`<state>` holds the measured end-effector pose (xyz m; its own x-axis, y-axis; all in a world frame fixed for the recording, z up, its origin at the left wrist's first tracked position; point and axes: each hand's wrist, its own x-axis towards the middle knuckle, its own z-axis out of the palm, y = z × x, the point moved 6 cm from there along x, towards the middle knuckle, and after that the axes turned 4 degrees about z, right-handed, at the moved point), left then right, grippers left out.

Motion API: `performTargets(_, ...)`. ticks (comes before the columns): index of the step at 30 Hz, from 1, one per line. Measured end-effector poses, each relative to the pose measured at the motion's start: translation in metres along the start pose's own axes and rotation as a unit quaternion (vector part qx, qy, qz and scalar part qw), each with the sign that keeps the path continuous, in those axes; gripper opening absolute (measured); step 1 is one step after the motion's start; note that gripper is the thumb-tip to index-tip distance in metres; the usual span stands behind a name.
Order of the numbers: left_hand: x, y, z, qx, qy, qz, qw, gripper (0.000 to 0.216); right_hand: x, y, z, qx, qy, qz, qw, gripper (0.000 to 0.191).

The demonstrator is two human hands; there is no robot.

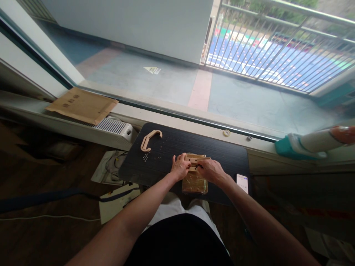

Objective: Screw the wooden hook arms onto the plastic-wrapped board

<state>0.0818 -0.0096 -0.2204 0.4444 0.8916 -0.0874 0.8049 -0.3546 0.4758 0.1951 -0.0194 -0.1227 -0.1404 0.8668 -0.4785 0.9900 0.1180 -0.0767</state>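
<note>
A small pale wooden piece [193, 169] with dark holes rests on a taped brown package [194, 183] at the table's front edge. My left hand [181, 166] is closed on the left end of this piece. From the right, my right hand [210, 170] curls down over it, fingers pinched around something dark and too small to name. Part of the wood is hidden under both hands. To the left lies a curved wooden frame [146, 142] with hooked ends. Several screws [145, 157] are scattered just below that frame.
The dark table [169, 177] stands against the window sill. A phone [242, 183] lies at its right edge. On the sill sit a tape roll [226, 133] and a teal container [291, 146]. A brown envelope [83, 104] covers part of the radiator [112, 126] at left.
</note>
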Motion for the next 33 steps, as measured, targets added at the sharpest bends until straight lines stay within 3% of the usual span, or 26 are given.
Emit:
performTargets(18,0.002,-0.003,0.003,0.002,0.001,-0.006,1.0,0.01,0.009,-0.018,0.01,-0.042,-0.022,-0.045,0.998,0.029)
performTargets(29,0.001,0.0,-0.001,0.006,0.0,-0.006,1.0,0.008,0.008,-0.035,-0.001,-0.092,-0.027,-0.123,0.988,0.027)
performTargets(33,0.001,0.001,-0.002,0.003,-0.005,-0.01,1.0,0.008,0.008,-0.034,-0.003,-0.099,-0.032,-0.12,0.987,0.028)
